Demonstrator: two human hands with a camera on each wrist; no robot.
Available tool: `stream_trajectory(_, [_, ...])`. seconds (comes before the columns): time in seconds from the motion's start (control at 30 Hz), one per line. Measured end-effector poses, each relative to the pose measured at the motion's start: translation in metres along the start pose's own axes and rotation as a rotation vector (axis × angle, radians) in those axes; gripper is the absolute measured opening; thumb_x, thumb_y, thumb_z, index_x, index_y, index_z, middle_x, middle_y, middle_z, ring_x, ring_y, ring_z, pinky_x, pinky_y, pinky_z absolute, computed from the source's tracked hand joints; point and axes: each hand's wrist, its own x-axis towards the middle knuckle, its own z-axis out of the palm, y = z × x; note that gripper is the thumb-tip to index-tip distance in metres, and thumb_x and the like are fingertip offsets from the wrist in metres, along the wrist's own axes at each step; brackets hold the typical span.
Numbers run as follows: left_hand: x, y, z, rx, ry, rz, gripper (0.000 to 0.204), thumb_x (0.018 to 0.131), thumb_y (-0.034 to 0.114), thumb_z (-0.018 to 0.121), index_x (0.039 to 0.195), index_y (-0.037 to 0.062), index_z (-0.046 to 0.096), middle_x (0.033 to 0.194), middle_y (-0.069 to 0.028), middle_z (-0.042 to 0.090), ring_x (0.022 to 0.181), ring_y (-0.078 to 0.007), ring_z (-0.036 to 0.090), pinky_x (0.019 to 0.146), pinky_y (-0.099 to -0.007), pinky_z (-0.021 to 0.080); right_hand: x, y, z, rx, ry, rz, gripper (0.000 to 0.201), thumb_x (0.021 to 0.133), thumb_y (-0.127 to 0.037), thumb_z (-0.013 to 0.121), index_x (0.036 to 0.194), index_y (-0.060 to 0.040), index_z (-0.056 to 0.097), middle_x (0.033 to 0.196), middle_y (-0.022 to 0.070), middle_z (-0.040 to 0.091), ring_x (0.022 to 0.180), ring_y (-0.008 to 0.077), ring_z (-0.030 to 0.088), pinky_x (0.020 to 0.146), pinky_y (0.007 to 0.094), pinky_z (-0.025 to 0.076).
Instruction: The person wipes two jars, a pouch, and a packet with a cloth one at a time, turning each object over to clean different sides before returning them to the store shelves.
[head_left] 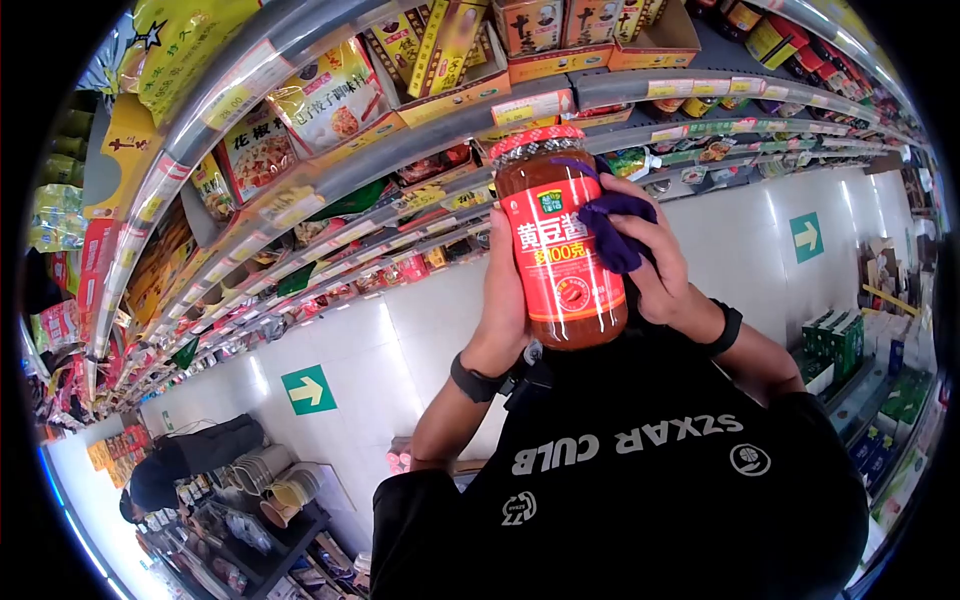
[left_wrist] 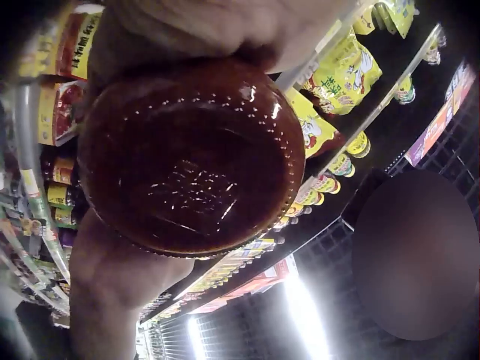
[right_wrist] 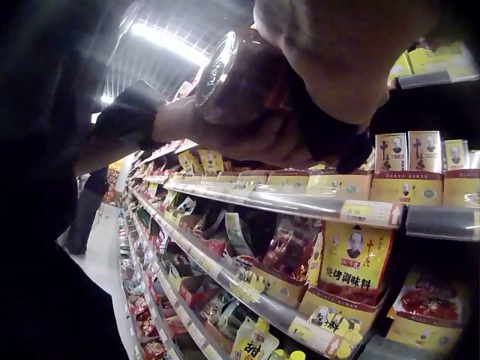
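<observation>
A glass jar of soybean paste point(head_left: 565, 250) with a red label and patterned red lid is held up in front of the chest, slightly tilted. My left hand point(head_left: 507, 295) grips it along the left side. On the opposite side, my right hand point(head_left: 655, 255) holds a bunched purple cloth point(head_left: 617, 228) against the glass near the shoulder of the jar. The left wrist view looks straight at the dark round base of the jar point(left_wrist: 191, 161), with the left hand point(left_wrist: 217, 30) above it. In the right wrist view, the right hand point(right_wrist: 345, 56) partly hides the jar point(right_wrist: 244, 79).
Store shelves point(right_wrist: 300, 202) with seasoning packets and boxes run close in front. Open cartons point(head_left: 455, 90) of small boxes stand on the upper shelf. Another person point(head_left: 195, 460) bends near a dark rack point(head_left: 270, 550) in the background. Green arrow signs mark the pale floor.
</observation>
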Motion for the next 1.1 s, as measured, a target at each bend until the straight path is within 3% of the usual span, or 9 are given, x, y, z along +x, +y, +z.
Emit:
stream_trajectory(0.37, [-0.017,0.005,-0.007,0.057,-0.048,0.014,0.063,0.095,0.055,0.028,0.125,0.0019,0.042,0.112,-0.0134,0.058,0.096,-0.0188,0.062,0.083,-0.0314,0.053,-0.002,-0.009,0.011,-0.016,0.033,-0.04,0.033,0.089,-0.012,0.044,0.118,0.0005,0.049,0.134,0.0293,0.038,0.121,0.04,0.043,0.102,0.0451,0.031])
stream_trajectory(0.77, [-0.029,0.006,-0.011,0.048,0.017,0.012,0.059,0.096,0.053,0.029,0.123,0.0026,0.044,0.108,-0.012,0.06,0.093,-0.0187,0.063,0.082,-0.0319,0.052,-0.003,-0.018,0.013,-0.018,-0.042,-0.043,0.033,0.088,-0.012,0.044,0.119,-0.001,0.049,0.134,0.029,0.037,0.12,0.0415,0.043,0.101,0.0455,0.032])
stream_trajectory(0.9, [-0.038,0.009,-0.014,0.072,-0.008,-0.076,0.057,0.096,0.053,0.028,0.122,0.0066,0.047,0.104,-0.0055,0.06,0.089,-0.0141,0.061,0.079,-0.0306,0.052,-0.007,-0.023,0.009,-0.143,-0.136,-0.014,0.033,0.086,-0.018,0.045,0.114,-0.0034,0.054,0.133,0.0253,0.039,0.121,0.0432,0.039,0.102,0.0508,0.03])
stream_trajectory(0.93, [-0.035,0.003,-0.017,0.062,0.057,-0.077,0.055,0.096,0.052,0.029,0.123,0.007,0.046,0.104,-0.0046,0.06,0.089,-0.013,0.061,0.079,-0.0296,0.052,0.002,-0.029,0.011,-0.152,-0.145,-0.08,0.031,0.085,-0.017,0.046,0.112,-0.0051,0.057,0.133,0.0253,0.04,0.122,0.0422,0.039,0.102,0.0519,0.029])
stream_trajectory(1.0, [-0.032,-0.001,-0.028,0.119,0.007,-0.011,0.052,0.097,0.048,0.031,0.126,0.0064,0.043,0.107,-0.0044,0.059,0.089,-0.0125,0.061,0.077,-0.0283,0.052,0.014,-0.037,0.003,-0.309,-0.256,-0.168,0.035,0.079,-0.013,0.055,0.113,-0.0106,0.059,0.132,0.0198,0.043,0.118,0.042,0.042,0.102,0.0527,0.03])
stream_trajectory(1.1, [-0.043,0.011,-0.022,0.182,0.072,-0.093,0.044,0.098,0.036,0.038,0.127,0.0033,0.041,0.108,-0.0062,0.059,0.09,-0.0121,0.061,0.078,-0.027,0.052,0.038,-0.049,0.004,-0.319,-0.238,-0.226,0.041,0.071,-0.007,0.06,0.112,-0.0133,0.061,0.131,0.0179,0.045,0.117,0.0421,0.043,0.101,0.0503,0.033])
